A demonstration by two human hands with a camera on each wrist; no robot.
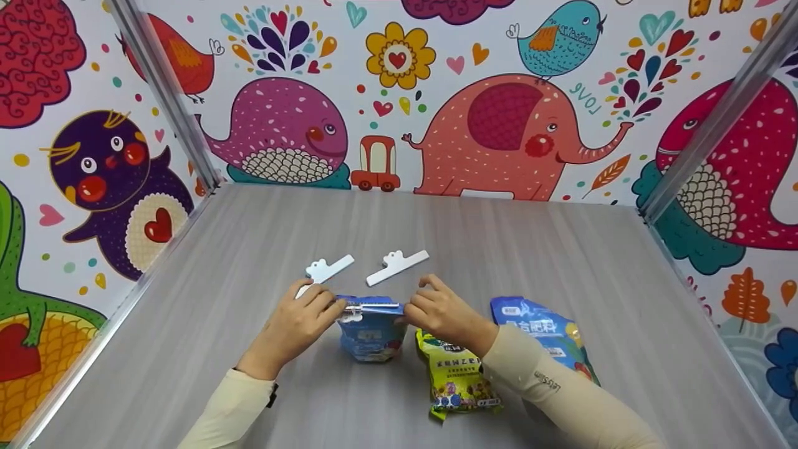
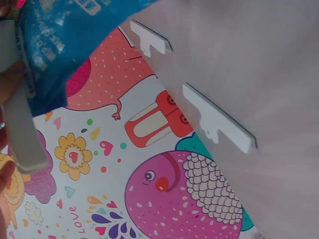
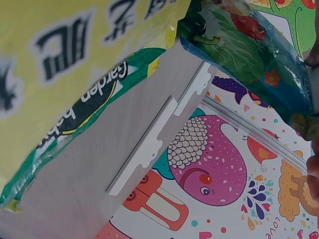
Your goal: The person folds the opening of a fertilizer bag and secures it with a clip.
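Observation:
In the head view a blue fertilizer bag (image 1: 372,342) stands upright on the table, its top folded, with a white sealing clip (image 1: 351,315) across the fold. My left hand (image 1: 300,319) grips the clip at the left end of the fold. At the other end, my right hand (image 1: 444,313) pinches the bag's top corner. The left wrist view shows the white clip (image 2: 26,132) close up, fingers on it beside the blue bag (image 2: 55,50). Fingertips (image 3: 313,172) show at the right edge of the right wrist view, near the bag (image 3: 249,55).
Two more white clips lie behind the bag, one left (image 1: 330,268) and one right (image 1: 398,268). A yellow-green bag (image 1: 458,377) lies under my right wrist, with another blue bag (image 1: 542,324) to its right, partly behind my forearm. Printed walls (image 1: 399,168) enclose the table.

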